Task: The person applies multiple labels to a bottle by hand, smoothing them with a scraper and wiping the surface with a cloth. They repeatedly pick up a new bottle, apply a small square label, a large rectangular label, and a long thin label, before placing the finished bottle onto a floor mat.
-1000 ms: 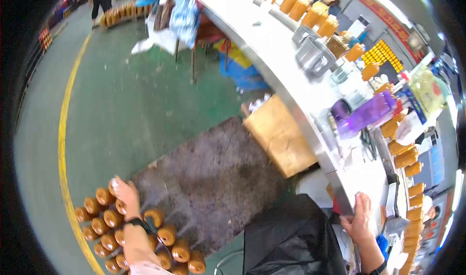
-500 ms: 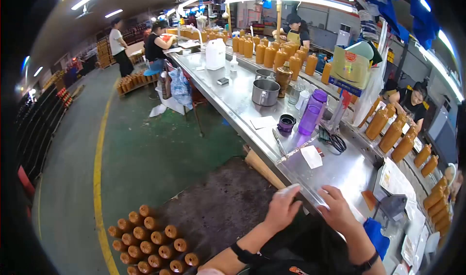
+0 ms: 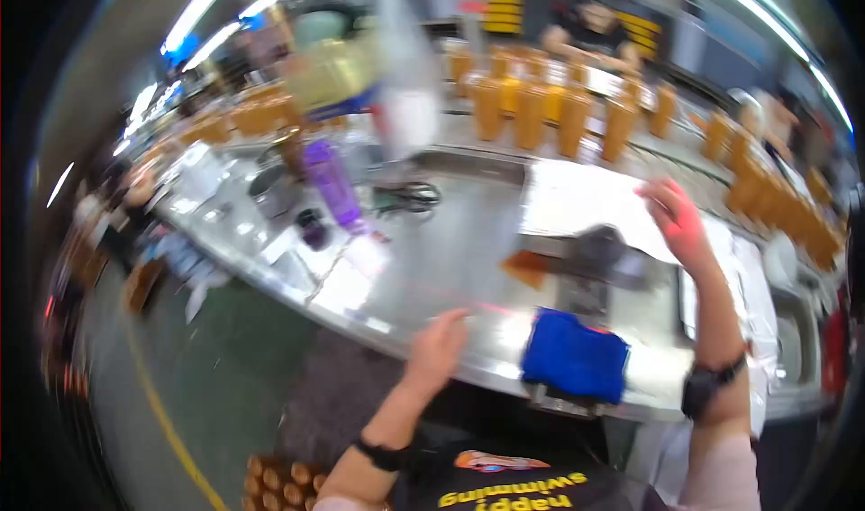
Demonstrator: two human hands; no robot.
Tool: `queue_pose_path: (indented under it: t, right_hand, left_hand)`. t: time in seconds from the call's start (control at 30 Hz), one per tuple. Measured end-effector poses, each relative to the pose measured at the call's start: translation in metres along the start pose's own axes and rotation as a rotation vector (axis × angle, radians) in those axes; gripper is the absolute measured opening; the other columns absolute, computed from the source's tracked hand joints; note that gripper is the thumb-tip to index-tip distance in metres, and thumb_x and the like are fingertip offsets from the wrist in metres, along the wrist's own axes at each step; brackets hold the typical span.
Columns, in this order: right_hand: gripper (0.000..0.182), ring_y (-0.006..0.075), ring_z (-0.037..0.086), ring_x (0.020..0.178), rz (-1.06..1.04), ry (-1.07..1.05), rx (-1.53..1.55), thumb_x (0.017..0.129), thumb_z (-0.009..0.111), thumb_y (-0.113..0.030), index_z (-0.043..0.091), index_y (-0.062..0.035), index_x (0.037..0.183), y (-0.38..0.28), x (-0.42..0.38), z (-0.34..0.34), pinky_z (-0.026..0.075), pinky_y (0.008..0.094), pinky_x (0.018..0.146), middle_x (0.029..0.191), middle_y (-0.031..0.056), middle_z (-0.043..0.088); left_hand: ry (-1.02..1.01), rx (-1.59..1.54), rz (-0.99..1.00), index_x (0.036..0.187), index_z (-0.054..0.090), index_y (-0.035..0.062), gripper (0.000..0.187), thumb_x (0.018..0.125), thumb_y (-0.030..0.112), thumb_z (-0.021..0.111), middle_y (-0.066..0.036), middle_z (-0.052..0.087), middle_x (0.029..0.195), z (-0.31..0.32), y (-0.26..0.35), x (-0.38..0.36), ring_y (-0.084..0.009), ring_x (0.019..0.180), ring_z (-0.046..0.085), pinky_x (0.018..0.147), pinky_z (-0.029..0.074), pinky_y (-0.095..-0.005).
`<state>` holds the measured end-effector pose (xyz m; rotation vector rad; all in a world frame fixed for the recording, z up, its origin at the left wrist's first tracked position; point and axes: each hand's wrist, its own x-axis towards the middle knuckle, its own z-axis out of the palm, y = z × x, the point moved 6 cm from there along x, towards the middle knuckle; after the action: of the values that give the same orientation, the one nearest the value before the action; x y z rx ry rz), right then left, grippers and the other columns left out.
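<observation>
Left hand and right hand are held part-open; both seem empty. White paper could be skewed if brushed.

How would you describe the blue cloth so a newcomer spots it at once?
Find the metal bench running across the view. At its near edge, to the right of the left hand, sits the blue cloth. Its deep blue sets it apart from the brown piece and white paper farther back.
</observation>
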<state>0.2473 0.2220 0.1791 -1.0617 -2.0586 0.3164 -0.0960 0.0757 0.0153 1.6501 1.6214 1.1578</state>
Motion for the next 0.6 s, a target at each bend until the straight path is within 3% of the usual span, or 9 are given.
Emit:
queue_pose_path:
  t: [0.07,0.1,0.17,0.23,0.4,0.43,0.47,0.53,0.6]
  right_hand:
    - [0.014,0.0292,0.059,0.095,-0.082,0.087,-0.070,0.090,0.056,-0.006,0.063,-0.0019,0.102,0.038,0.020,-0.007,0.047,0.0372,0.083,0.102,0.0144,0.060]
    - [0.017,0.0315,0.059,0.097,-0.073,0.097,-0.158,0.089,0.057,-0.006,0.064,-0.0021,0.104,0.065,0.036,-0.006,0.048,0.0391,0.084,0.103,0.0161,0.060]
    - [0.027,0.0305,0.057,0.098,-0.079,0.103,-0.188,0.091,0.054,-0.008,0.061,-0.0040,0.117,0.086,0.069,0.001,0.046,0.0368,0.089,0.107,0.0141,0.058]
    - [0.040,0.0336,0.058,0.102,-0.074,0.151,-0.308,0.091,0.055,-0.011,0.053,-0.0070,0.132,0.118,0.118,0.015,0.046,0.0399,0.090,0.109,0.0160,0.058]
    - [0.062,0.0385,0.057,0.106,0.207,0.102,-0.710,0.086,0.060,-0.013,0.041,-0.0122,0.144,0.205,0.233,0.037,0.048,0.0466,0.090,0.112,0.0194,0.060]
    - [0.053,0.0393,0.059,0.103,0.173,0.053,-0.796,0.083,0.062,-0.013,0.052,-0.0119,0.135,0.226,0.247,0.039,0.049,0.0492,0.088,0.107,0.0218,0.062]
    - [0.043,0.0376,0.066,0.093,0.158,-0.045,-0.939,0.085,0.055,-0.011,0.055,-0.0131,0.128,0.237,0.253,0.037,0.053,0.0485,0.079,0.104,0.0194,0.067]
    - [0.039,0.0354,0.066,0.094,0.142,0.015,-0.924,0.086,0.056,-0.013,0.058,-0.0077,0.124,0.259,0.259,0.032,0.053,0.0465,0.078,0.106,0.0204,0.066]
    - [0.037,0.0351,0.065,0.093,0.089,0.040,-0.826,0.087,0.058,-0.019,0.059,-0.0060,0.121,0.260,0.261,0.033,0.052,0.0466,0.079,0.105,0.0203,0.066]
  left_hand:
    - [-0.077,-0.410,-0.230,0.116,0.063,0.0021,0.026,0.098,0.018,0.051,-0.004,0.065,0.078,0.002,-0.013,0.004,-0.0060,0.066,0.054,0.061,0.046,-0.0218]
    - [-0.106,-0.349,-0.249,0.114,0.063,-0.0001,0.028,0.098,0.020,0.052,-0.004,0.065,0.077,-0.002,-0.010,0.007,-0.0054,0.064,0.054,0.061,0.045,-0.0204]
    - [-0.158,-0.326,-0.279,0.114,0.062,-0.0015,0.026,0.097,0.016,0.054,-0.005,0.066,0.077,0.002,-0.008,0.011,-0.0052,0.064,0.056,0.060,0.046,-0.0206]
    - [-0.144,-0.324,-0.307,0.114,0.062,-0.0022,0.024,0.096,0.013,0.055,-0.005,0.066,0.079,0.003,-0.009,0.017,-0.0056,0.065,0.057,0.060,0.047,-0.0209]
    - [-0.033,-0.443,-0.328,0.115,0.062,-0.0005,0.023,0.093,0.008,0.059,-0.006,0.067,0.087,-0.001,-0.017,0.012,-0.0072,0.068,0.060,0.063,0.051,-0.0216]
    - [-0.051,-0.386,-0.301,0.116,0.062,0.0014,0.025,0.093,0.010,0.061,-0.007,0.068,0.089,0.001,-0.020,0.011,-0.0083,0.069,0.061,0.063,0.051,-0.0228]
    - [-0.043,-0.320,-0.280,0.117,0.063,0.0034,0.027,0.092,0.012,0.063,-0.008,0.068,0.091,0.003,-0.025,0.007,-0.0094,0.070,0.062,0.064,0.052,-0.0239]
    - [-0.104,-0.047,-0.194,0.119,0.062,0.0067,0.030,0.091,0.016,0.064,-0.010,0.068,0.094,0.000,-0.010,0.009,-0.0132,0.071,0.064,0.065,0.052,-0.0266]
    - [-0.094,-0.127,-0.215,0.118,0.062,0.0076,0.030,0.092,0.021,0.063,-0.013,0.067,0.092,0.004,-0.015,0.009,-0.0218,0.075,0.066,0.068,0.051,-0.0319]
